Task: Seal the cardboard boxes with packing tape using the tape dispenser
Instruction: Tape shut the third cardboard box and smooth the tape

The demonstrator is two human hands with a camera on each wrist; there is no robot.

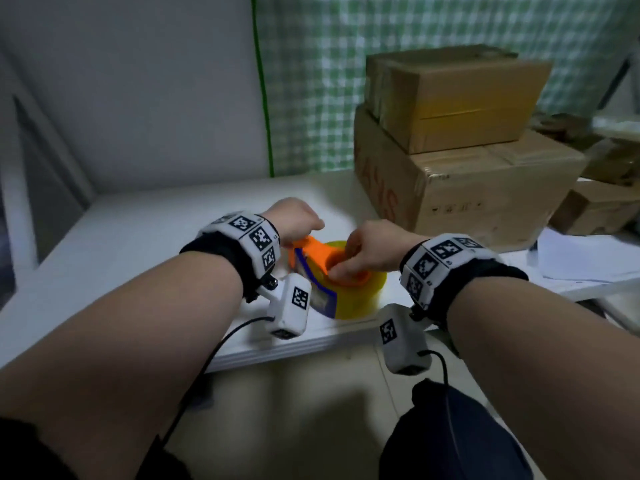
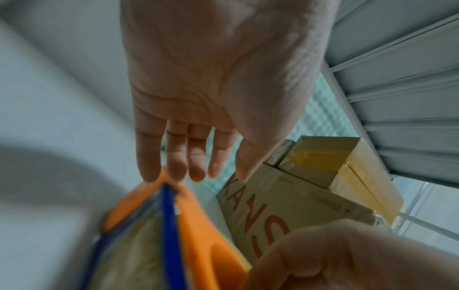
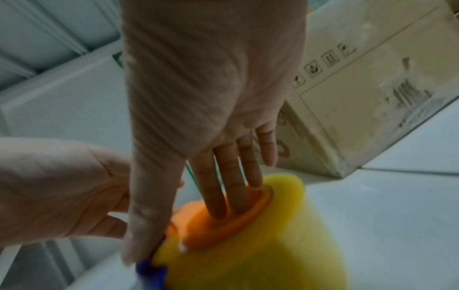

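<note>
Near the white bench's (image 1: 145,237) front edge, our left hand (image 1: 298,221) touches, fingers straight, the orange plastic tape dispenser (image 1: 313,252); our right hand (image 1: 372,247) hooks fingers into its yellow roll's (image 1: 360,299) core. The stacked brown cardboard boxes (image 1: 460,188) sit right, nearer that hand.

both forearms are bare. the left hand (image 1: 298,218) and the right hand (image 1: 372,247) wear no gloves. each wrist carries a black fabric band (image 1: 221,252) topped by a ring of white blocks printed with black square marker codes (image 1: 252,235). below each band a small white camera housing (image 1: 289,308) hangs on a bracket, marked with one code, and a thin black cable (image 1: 211,358) trails from it. a dark sleeve (image 1: 24,452) shows at the lower left edge.
</note>
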